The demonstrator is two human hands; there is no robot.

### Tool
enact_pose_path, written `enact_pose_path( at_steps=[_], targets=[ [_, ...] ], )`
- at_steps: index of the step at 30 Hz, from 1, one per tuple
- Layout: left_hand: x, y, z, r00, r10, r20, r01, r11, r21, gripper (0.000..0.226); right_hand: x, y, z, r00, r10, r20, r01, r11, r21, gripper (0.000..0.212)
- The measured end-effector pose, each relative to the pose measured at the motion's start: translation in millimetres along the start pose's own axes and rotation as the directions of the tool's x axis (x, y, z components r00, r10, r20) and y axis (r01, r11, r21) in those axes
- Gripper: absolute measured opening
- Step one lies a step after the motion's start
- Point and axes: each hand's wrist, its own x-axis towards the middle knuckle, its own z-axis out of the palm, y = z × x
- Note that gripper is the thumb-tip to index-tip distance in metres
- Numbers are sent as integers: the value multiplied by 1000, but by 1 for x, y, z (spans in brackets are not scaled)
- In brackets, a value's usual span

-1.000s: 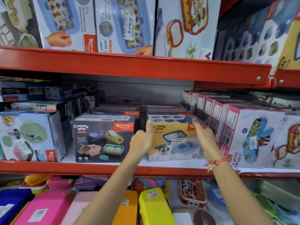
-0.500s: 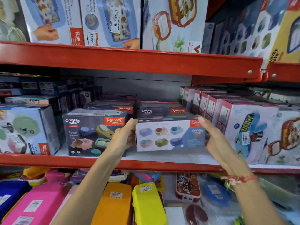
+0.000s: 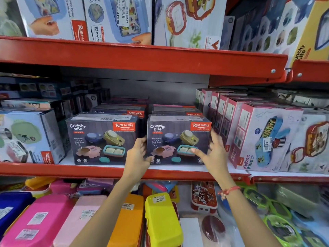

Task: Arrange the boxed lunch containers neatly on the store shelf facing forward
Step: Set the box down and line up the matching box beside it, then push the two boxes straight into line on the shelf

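Note:
Two dark "Crunchy bite" lunch boxes stand side by side at the front of the middle red shelf [image 3: 99, 171], fronts facing me. The left box [image 3: 101, 139] is untouched. The right box [image 3: 178, 138] sits between my hands. My left hand [image 3: 138, 155] is at its lower left edge, fingers loosely spread against the side. At its right front, my right hand [image 3: 212, 151] has its fingers fanned out and blurred and its thumb across the lower front. Neither hand clasps the box. More of the same boxes are lined up behind both.
A pale blue box [image 3: 26, 138] stands at the left, a row of pink "Kidzee Plus" boxes [image 3: 258, 138] at the right. Large boxes fill the upper shelf [image 3: 142, 56]. Below lie loose pink, orange and yellow plastic lunch boxes [image 3: 162, 220].
The box held between both hands was turned from its yellow face, through a side face, to its dark front. It now rests on the shelf, and both hands have loosened off it.

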Motion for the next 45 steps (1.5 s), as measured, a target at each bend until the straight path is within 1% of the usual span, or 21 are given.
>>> enact_pose_path(
  at_steps=[3,9,11,13,15,17,18,20,22,23,25,27,29,31,33,34,36,37,38,40,45],
  targets=[
    [3,-4,4,999,30,-18,-29,997,67,59,-4,4,5,999,-30,-38,30,999,-13,88],
    [7,-7,6,998,47,-39,-42,992,122,62,-5,2,7,999,1,-32,-2,1000,-25,88],
    [5,-8,3,997,60,-48,-53,989,137,65,-6,-1,8,999,3,-38,-6,998,-62,89],
    [1,-8,1,997,67,-45,-60,989,137,70,-12,-9,10,993,-18,-117,-1,987,-158,88],
    [-6,-4,-4,996,85,-26,-81,988,128,72,-23,-25,18,960,-76,-270,23,981,-194,78],
    [-13,1,-12,988,151,-18,-147,978,145,67,-32,-43,32,898,-196,-393,125,972,-201,62],
    [-18,4,-19,979,204,-26,-197,967,161,61,-36,-52,40,872,-263,-414,191,960,-207,52],
    [-25,8,-38,944,318,-86,-295,932,210,43,-42,-71,60,855,-361,-372,309,931,-194,35],
    [-31,7,-64,896,400,-191,-353,905,239,27,-50,-88,85,884,-377,-277,359,926,-115,26],
    [-33,4,-79,875,420,-242,-366,900,238,23,-55,-94,99,902,-363,-234,358,932,-65,25],
    [-36,-4,-106,843,429,-325,-371,901,226,19,-64,-101,125,943,-298,-149,307,951,38,29],
    [-39,-14,-132,821,399,-408,-357,917,178,17,-71,-104,147,979,-195,-56,200,975,101,35],
    [-41,-22,-155,802,329,-500,-329,940,91,16,-75,-108,162,995,-96,13,94,991,94,50],
    [-41,-28,-174,803,256,-538,-289,957,24,17,-78,-114,173,999,-19,47,16,998,64,66],
    [-38,-36,-187,858,152,-491,-200,979,-47,30,-78,-122,181,995,36,91,-41,998,53,72],
    [-36,-40,-191,895,91,-437,-141,987,-83,42,-77,-126,184,992,54,115,-59,997,47,72],
    [-31,-46,-195,955,-15,-295,-30,988,-149,78,-76,-134,188,985,82,155,-88,996,31,71],
    [-28,-48,-196,973,-57,-225,12,980,-197,94,-75,-137,190,981,95,170,-101,995,22,71],
    [-24,-50,-197,982,-85,-169,44,971,-234,103,-74,-139,191,977,108,182,-112,994,11,70],
    [-20,-51,-199,990,-88,-107,61,969,-239,103,-73,-141,191,971,136,196,-137,991,-8,70],
    [-24,-46,-211,997,-81,-4,78,966,-245,103,-77,-137,186,973,131,190,-140,990,32,67]
  ],
)
